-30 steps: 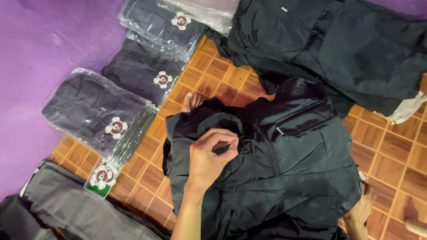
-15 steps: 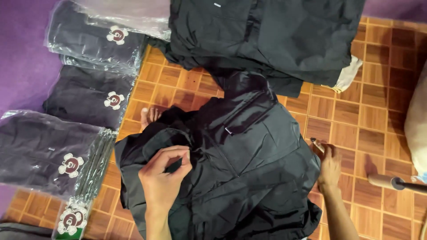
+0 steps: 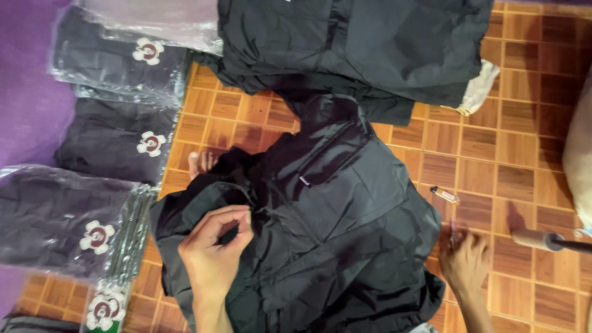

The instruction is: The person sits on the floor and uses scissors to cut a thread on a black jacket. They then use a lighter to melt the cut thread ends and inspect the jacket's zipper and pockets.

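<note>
A black jacket point(image 3: 333, 203) lies spread on the brown tiled floor point(image 3: 475, 154). My left hand point(image 3: 213, 253) rests on its left side, near the collar, with thumb and fingers pinched on a fold of the fabric. My right hand point(image 3: 465, 262) lies at the jacket's right edge, fingers spread and pressed flat on the floor and hem. A bare toe or two point(image 3: 200, 163) shows just above the jacket's left shoulder.
A pile of black garments point(image 3: 357, 43) lies beyond the jacket. Plastic-bagged dark garments with flower labels point(image 3: 123, 142) are stacked at the left on a purple surface point(image 3: 28, 105). A small tube point(image 3: 445, 195) and a wooden-handled tool point(image 3: 542, 240) lie at the right.
The view has shifted right and down, so the jacket sits more central. My left hand keeps its pinch on the fabric; my right hand has slid to the jacket's right edge.
</note>
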